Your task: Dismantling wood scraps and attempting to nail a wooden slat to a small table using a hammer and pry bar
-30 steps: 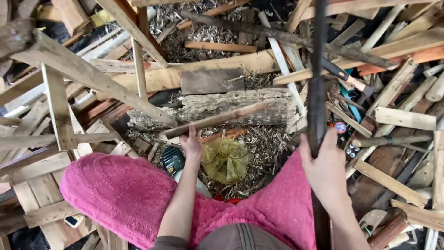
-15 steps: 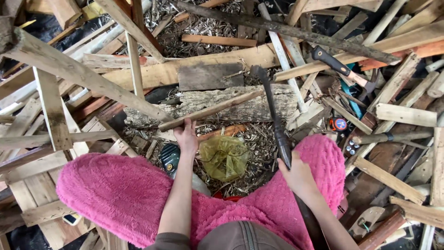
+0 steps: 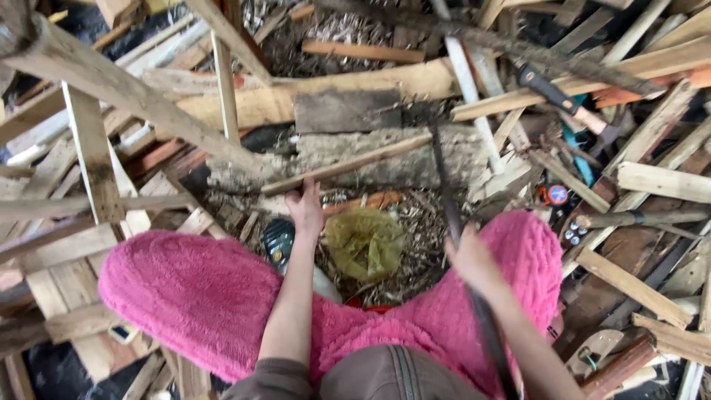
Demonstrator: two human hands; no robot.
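A thin wooden stick (image 3: pixel 348 164) lies slanted across the top of a rough, bark-covered log (image 3: pixel 385 159), its lower end toward the person and its upper end rising to the right. The left hand (image 3: pixel 306 207) has its fingers closed around that lower end, pinning the stick against the log. The right hand (image 3: pixel 472 259) is clamped around the dark handle of a long chopping tool (image 3: pixel 444 185), probably a machete or hatchet (the blade is blurred, so its exact kind is hard to tell); the tool's head reaches up to the log, just beside the stick's upper end.

Both forearms come out over knees in fuzzy pink trousers (image 3: pixel 207 296), spread to either side of the log. Between the knees, on ground strewn with wood chips, sits a crumpled yellow-green plastic bag (image 3: pixel 366 243), and just left of it a dark green bottle-like object (image 3: pixel 278 241), partly hidden by the left forearm.

Behind the log lies a flat grey board (image 3: pixel 346 111) against a pale plank (image 3: pixel 333 92). All around is a loose heap of scrap timber. To the right, among the planks, lies a hammer with a dark grip (image 3: pixel 566 104).
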